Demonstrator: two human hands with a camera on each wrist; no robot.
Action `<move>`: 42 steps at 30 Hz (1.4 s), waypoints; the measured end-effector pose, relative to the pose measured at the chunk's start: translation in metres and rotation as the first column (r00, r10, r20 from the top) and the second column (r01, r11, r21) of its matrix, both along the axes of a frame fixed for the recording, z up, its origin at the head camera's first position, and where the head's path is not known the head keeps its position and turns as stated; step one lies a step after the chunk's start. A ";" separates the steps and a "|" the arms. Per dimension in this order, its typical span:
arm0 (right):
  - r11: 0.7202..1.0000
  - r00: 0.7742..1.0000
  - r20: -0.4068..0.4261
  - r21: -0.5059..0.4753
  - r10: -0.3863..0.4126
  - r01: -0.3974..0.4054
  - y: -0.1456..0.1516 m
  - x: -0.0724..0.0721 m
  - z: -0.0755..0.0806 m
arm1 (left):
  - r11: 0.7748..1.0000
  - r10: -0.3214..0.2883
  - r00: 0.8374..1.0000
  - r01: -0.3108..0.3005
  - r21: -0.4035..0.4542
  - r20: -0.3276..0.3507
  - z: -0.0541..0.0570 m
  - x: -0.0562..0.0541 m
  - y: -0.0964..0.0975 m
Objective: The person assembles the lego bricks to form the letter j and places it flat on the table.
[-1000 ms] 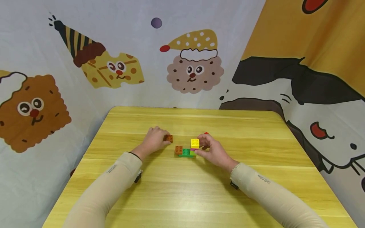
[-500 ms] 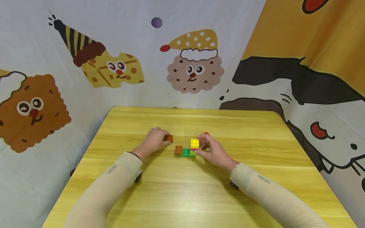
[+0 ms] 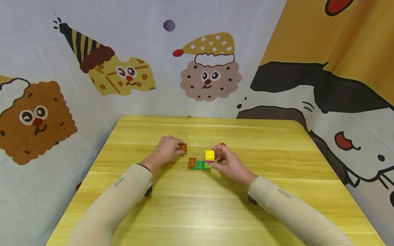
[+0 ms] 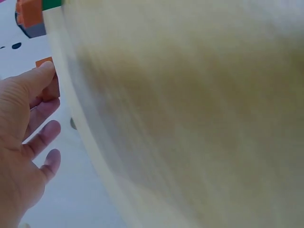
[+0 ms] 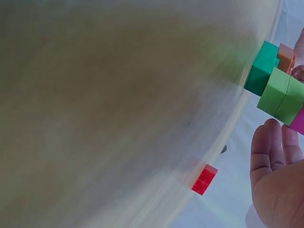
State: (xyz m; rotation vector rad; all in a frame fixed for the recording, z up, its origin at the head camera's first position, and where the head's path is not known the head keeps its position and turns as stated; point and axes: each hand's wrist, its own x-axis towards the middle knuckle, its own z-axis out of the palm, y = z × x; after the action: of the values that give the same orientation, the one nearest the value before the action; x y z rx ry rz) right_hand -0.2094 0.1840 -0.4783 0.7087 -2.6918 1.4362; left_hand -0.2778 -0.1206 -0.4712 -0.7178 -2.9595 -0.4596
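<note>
While the left hand (image 3: 167, 149) pinches a loose orange block (image 3: 183, 147), the right hand (image 3: 229, 162) has its fingers (image 5: 270, 142) and thumb round the right end of a green-based build (image 3: 200, 164), where a yellow block (image 3: 209, 154) tops magenta (image 5: 299, 121) and lime (image 5: 282, 97). Both lie nearer the desk's far edge, about midway between its sides; a red block (image 3: 223, 144) sits beyond the right hand.

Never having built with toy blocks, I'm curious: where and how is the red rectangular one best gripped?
Probably by two opposite flat sides, from above: the red rectangular toy block is straight-sided and lies apart from the joined multicoloured toy blocks, while in the head view the right hand hides its near side.
</note>
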 end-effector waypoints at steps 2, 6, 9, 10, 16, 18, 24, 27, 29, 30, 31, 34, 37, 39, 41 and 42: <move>1.000 1.000 -0.002 -0.001 -0.001 0.001 0.001 0.000 0.000 | 1.000 0.001 1.000 -0.001 0.014 0.000 0.004 0.000 0.001; 1.000 1.000 0.001 -0.010 -0.001 0.001 0.003 0.001 0.000 | 0.999 0.002 1.000 -0.002 0.041 0.004 0.013 0.003 0.004; 1.000 1.000 0.015 -0.006 -0.014 0.014 0.005 0.001 0.000 | 0.998 -0.006 1.000 0.006 0.062 -0.006 0.021 0.006 0.009; 1.000 1.000 0.025 -0.003 -0.019 0.019 0.006 0.001 0.000 | 0.997 -0.012 1.000 0.013 0.071 -0.011 0.023 0.007 0.011; 0.999 0.996 0.074 0.010 -0.043 0.042 0.009 0.003 0.000 | 0.990 -0.066 0.997 0.070 0.119 -0.033 0.039 0.017 0.025; 0.999 0.996 0.078 0.013 -0.044 0.043 0.010 0.003 0.000 | 0.986 -0.086 0.995 0.091 0.139 -0.042 0.044 0.022 0.030; 0.999 0.994 0.103 0.019 -0.049 0.047 0.010 0.005 0.001 | 0.969 -0.152 0.987 0.157 0.188 -0.043 0.058 0.037 0.045; 0.998 0.988 0.145 0.019 -0.054 0.052 0.010 0.006 0.001 | 0.960 -0.186 0.982 0.189 0.208 -0.038 0.063 0.043 0.052; 0.998 0.985 0.165 0.016 -0.054 0.052 0.011 0.007 0.001 | 0.955 -0.203 0.978 0.208 0.213 -0.043 0.065 0.046 0.056; 0.999 0.984 0.170 0.013 -0.052 0.050 0.011 0.007 0.000 | 0.953 -0.211 0.976 0.217 0.213 -0.048 0.066 0.048 0.058; 0.999 0.984 0.172 0.006 -0.045 0.045 0.011 0.007 0.000 | 0.952 -0.216 0.975 0.223 0.210 -0.055 0.066 0.049 0.060; 0.999 0.982 0.186 -0.021 -0.033 0.038 0.010 0.007 -0.001 | 0.952 -0.230 0.971 0.238 0.193 -0.064 0.065 0.051 0.065; 0.998 0.978 0.206 -0.045 -0.022 0.032 0.009 0.008 -0.001 | 0.954 -0.235 0.970 0.243 0.175 -0.064 0.065 0.051 0.068; 0.998 0.976 0.217 -0.052 -0.020 0.032 0.008 0.008 0.000 | 0.956 -0.236 0.970 0.244 0.164 -0.064 0.065 0.052 0.070; 0.998 0.975 0.221 -0.054 -0.018 0.031 0.008 0.008 0.000 | 0.957 -0.236 0.969 0.244 0.153 -0.070 0.066 0.052 0.071; 0.998 0.975 0.221 -0.054 -0.018 0.031 0.008 0.007 0.000 | 0.958 -0.236 0.969 0.244 0.149 -0.073 0.066 0.052 0.072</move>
State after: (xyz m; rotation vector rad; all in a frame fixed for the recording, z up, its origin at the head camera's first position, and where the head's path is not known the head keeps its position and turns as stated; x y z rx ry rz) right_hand -0.2020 0.1917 -0.4784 0.5399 -2.7930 1.6706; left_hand -0.2257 -0.0491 -0.4057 -1.0572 -2.7569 -0.6685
